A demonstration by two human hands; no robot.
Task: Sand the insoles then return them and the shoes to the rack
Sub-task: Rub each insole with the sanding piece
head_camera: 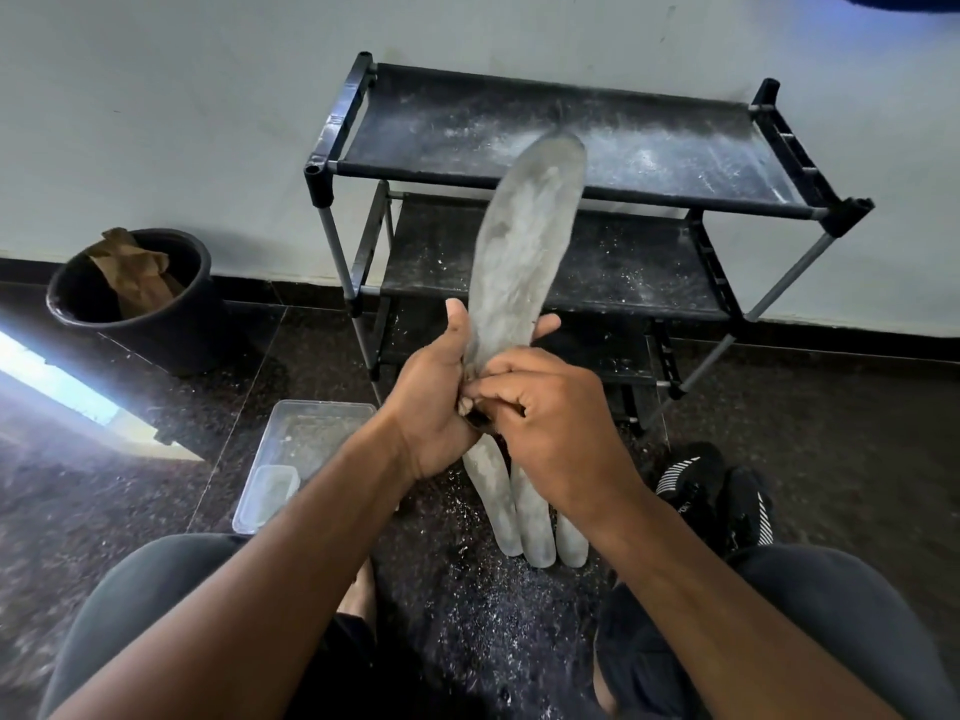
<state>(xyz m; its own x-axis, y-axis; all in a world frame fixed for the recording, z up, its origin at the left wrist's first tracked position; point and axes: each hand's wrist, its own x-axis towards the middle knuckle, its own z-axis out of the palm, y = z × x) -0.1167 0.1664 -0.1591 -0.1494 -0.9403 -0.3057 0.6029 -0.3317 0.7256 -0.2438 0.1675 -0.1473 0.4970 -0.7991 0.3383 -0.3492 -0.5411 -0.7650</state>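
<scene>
Head view. The left hand [434, 402] grips a grey insole [524, 241] near its lower end, thumb up along its left edge and fingers [545, 323] curled round behind so that their tips show at its right edge. The insole stands nearly upright, leaning a little toward one o'clock, its rounded far end blurred in front of the top shelf of the rack [571, 142]. The right hand [550, 423] lies just beside the left at three o'clock, its fingers bent and pinching a small brownish scrap [466, 405] against the insole's lower end where the two hands meet; what the scrap is cannot be told at this size.

Below the hands, toward six o'clock, three more insoles [524, 517] lie side by side on the dark speckled floor [857, 433], touching one another, with pale dust and shavings scattered round them. At three o'clock from these, a pair of black shoes [722, 491] with white stripes sits on the floor beside the person's right knee. At nine o'clock from the lying insoles is a clear plastic tray [311, 439] with a smaller clear box [272, 491] in its near corner.

The rack is black, with grey poles and dusty fabric shelves, and stands against the pale wall at twelve o'clock. A black bucket [135, 298] holding crumpled brown paper [132, 272] stands at ten o'clock, near the wall.
</scene>
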